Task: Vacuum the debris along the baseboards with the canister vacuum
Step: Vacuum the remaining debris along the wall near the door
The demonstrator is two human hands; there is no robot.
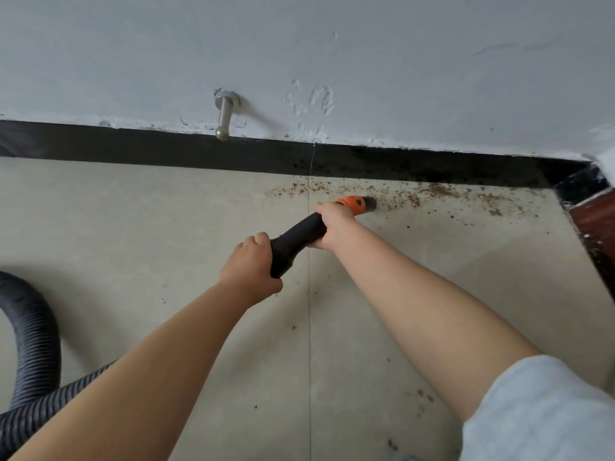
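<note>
A black vacuum wand [299,236] with an orange collar [354,203] and a dark nozzle tip [370,203] points at the floor near the black baseboard [199,151]. My right hand [334,224] grips the wand just behind the orange collar. My left hand [251,266] grips its lower end. Brown crumbly debris [412,194] lies scattered on the beige tile along the baseboard, mostly to the right of the nozzle, reaching toward the corner.
A ribbed black hose [33,334] loops over the floor at the lower left. A metal door stop [224,116] sticks out of the white wall above the baseboard. At the right the baseboard turns a corner beside a reddish-brown panel [595,221]. Stray specks dot the tiles.
</note>
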